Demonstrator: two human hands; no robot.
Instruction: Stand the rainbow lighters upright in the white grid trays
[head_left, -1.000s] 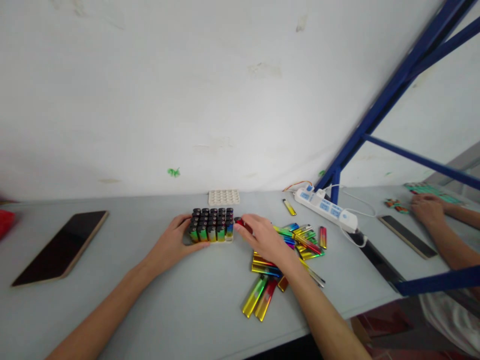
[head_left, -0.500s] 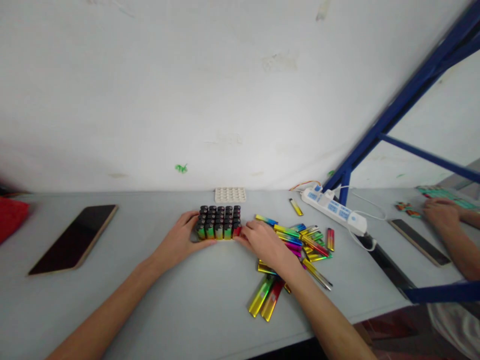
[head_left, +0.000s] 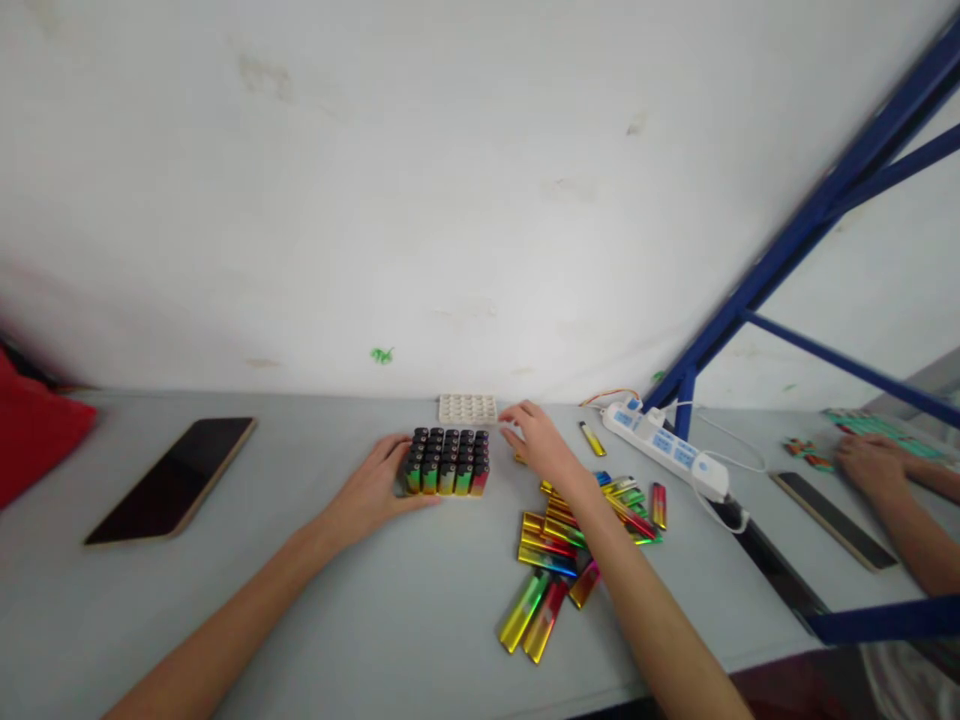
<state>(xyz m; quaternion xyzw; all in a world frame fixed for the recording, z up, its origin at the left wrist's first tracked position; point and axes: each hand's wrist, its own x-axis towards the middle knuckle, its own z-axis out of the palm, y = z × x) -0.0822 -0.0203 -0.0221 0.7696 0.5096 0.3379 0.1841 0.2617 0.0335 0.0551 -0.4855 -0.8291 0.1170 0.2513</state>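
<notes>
A block of upright lighters [head_left: 447, 463] stands in rows on the grey table, with black tops and green, yellow and red bodies. My left hand [head_left: 375, 484] is around its left side, thumb along the front and fingers behind the corner. My right hand [head_left: 536, 440] is beyond the block's right end, raised and apart from it. Its fingers are spread and hold nothing that I can see. Close to its fingertips lies a white tray with a grid of cells [head_left: 467, 408], by the wall. Under and beside my right forearm is a pile of loose shiny lighters [head_left: 559, 530].
A dark tablet-like slab [head_left: 172, 478] lies at the left, near red cloth [head_left: 41, 430]. A single yellow lighter [head_left: 592, 438] lies before a white power strip [head_left: 666, 448]. Right of it is a blue metal frame [head_left: 739, 300], with another person's hands [head_left: 874, 465] beyond.
My right hand has left the right end of the lighter block and moved up and right, its fingers opening. My left hand stays at the block. The camera view has shifted slightly.
</notes>
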